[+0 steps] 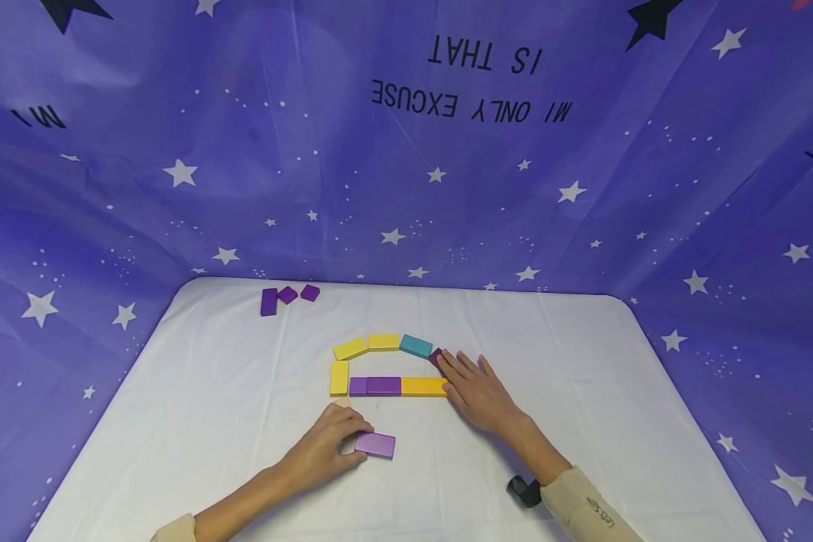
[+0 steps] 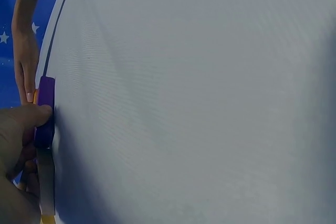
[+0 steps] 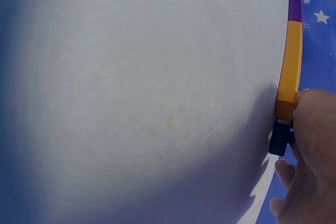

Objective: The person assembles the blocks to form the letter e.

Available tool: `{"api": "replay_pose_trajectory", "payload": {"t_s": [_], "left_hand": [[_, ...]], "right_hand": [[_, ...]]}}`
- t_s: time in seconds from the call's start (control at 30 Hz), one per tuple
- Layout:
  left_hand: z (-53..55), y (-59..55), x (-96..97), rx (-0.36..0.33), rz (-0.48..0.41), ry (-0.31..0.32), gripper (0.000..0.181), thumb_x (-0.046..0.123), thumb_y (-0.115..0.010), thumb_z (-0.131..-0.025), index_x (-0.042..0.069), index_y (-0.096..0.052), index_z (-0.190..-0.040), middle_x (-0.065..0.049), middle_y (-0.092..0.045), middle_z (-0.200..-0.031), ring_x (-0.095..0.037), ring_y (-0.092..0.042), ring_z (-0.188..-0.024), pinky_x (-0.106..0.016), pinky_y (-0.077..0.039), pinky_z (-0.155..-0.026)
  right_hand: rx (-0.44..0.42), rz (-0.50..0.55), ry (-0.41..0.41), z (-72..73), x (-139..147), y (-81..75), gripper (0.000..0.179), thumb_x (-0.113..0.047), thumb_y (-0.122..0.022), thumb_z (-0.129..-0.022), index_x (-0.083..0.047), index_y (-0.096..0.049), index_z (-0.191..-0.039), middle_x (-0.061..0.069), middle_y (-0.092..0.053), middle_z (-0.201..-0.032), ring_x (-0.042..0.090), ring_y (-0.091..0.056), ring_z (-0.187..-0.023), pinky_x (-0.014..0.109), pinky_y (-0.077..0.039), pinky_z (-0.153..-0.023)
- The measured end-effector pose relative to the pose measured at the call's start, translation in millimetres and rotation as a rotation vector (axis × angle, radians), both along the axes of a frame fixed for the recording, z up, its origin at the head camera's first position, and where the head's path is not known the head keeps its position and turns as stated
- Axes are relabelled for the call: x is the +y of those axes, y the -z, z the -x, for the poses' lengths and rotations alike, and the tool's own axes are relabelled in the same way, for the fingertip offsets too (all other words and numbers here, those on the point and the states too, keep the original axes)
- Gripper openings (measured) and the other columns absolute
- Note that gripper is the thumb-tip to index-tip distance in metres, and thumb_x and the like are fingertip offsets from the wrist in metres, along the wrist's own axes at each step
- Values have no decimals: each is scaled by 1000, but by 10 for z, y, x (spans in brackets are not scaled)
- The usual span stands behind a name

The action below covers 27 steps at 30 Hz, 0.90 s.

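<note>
My left hand [image 1: 324, 444] pinches a lilac rectangular block [image 1: 376, 445] between thumb and forefinger, low over the white tablecloth. A cream block [image 1: 342, 403] is partly hidden behind its knuckles. The right hand [image 1: 482, 395] lies with extended fingers over the right end of a block outline. Its fingertips touch a maroon block [image 1: 436, 357], and its thumb meets an orange block [image 1: 424, 387]. In the right wrist view, a dark blue block [image 3: 281, 137] stands at the orange block's end by the fingers. Purple blocks [image 1: 383, 386] continue the straight row leftward.
Yellow blocks [image 1: 339, 378] and a teal block [image 1: 416, 346] form the outline's left side and curved top. Several loose purple blocks [image 1: 269, 302] lie near the far left edge. A star-patterned purple cloth [image 1: 393, 188] hangs behind the table.
</note>
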<state>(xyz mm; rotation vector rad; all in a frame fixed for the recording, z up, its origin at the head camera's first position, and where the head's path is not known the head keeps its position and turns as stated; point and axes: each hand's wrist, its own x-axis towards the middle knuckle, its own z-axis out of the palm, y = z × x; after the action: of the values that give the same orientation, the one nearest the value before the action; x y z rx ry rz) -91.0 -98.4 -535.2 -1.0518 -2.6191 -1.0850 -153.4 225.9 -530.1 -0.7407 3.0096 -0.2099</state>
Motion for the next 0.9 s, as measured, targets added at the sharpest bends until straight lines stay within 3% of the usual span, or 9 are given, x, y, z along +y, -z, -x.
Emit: {"api": "replay_pose_trajectory", "payload": {"t_s": [0.4, 0.9], "left_hand": [[-8, 7, 4, 1, 37, -14, 36, 10, -85, -74, 13, -72, -107, 7, -65, -109, -11, -49, -101, -33, -47, -87], [-3, 27, 2, 43, 14, 2, 35, 10, -85, -72, 13, -71, -104, 7, -64, -107, -12, -49, -101, -33, -47, -87]], "right_hand": [[13, 1, -1, 11, 8, 33, 58, -39, -44, -106, -17, -31, -158, 2, -30, -160, 29, -27, -147, 59, -15, -116], [1, -9, 0, 3, -5, -11, 59, -39, -46, -105, -17, -30, -158, 2, -30, -161, 30, -27, -147, 59, -15, -116]]}}
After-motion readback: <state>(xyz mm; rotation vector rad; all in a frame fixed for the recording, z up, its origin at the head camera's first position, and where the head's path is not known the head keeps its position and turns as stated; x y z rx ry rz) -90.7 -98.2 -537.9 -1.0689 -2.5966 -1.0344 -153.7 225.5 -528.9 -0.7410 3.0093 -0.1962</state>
